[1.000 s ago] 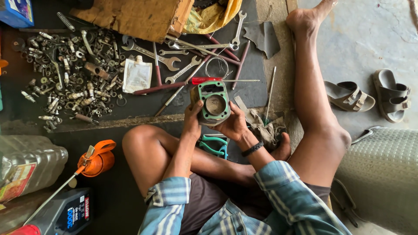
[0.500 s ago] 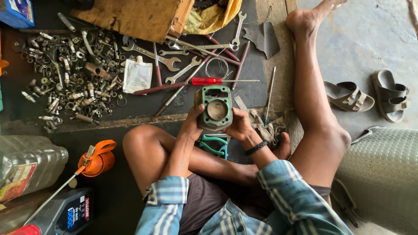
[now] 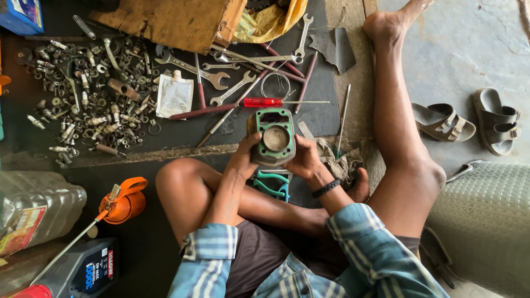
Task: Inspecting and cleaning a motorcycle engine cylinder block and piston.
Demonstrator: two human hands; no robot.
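Note:
I sit cross-legged on the floor and hold a green engine cylinder block [image 3: 271,137] with a round bore in front of me, above my legs. My left hand [image 3: 244,157] grips its left side and my right hand [image 3: 303,160] grips its right side; a black band sits on the right wrist. A teal part [image 3: 271,185] lies on the floor just below the block, between my legs. A red-handled screwdriver [image 3: 265,102] lies right beyond the block.
A dark mat [image 3: 182,129] holds several spanners [image 3: 187,63], a heap of nuts and bolts [image 3: 88,99] and a white pouch [image 3: 174,96]. A cardboard piece [image 3: 165,22] lies beyond. An orange oil can [image 3: 124,201], a plastic bottle [image 3: 38,212] and an oil container [image 3: 77,273] stand at left, sandals [image 3: 469,121] at right.
The block has turned slightly in my hands, its bore facing up more squarely. Both hands keep their grip and everything else is still.

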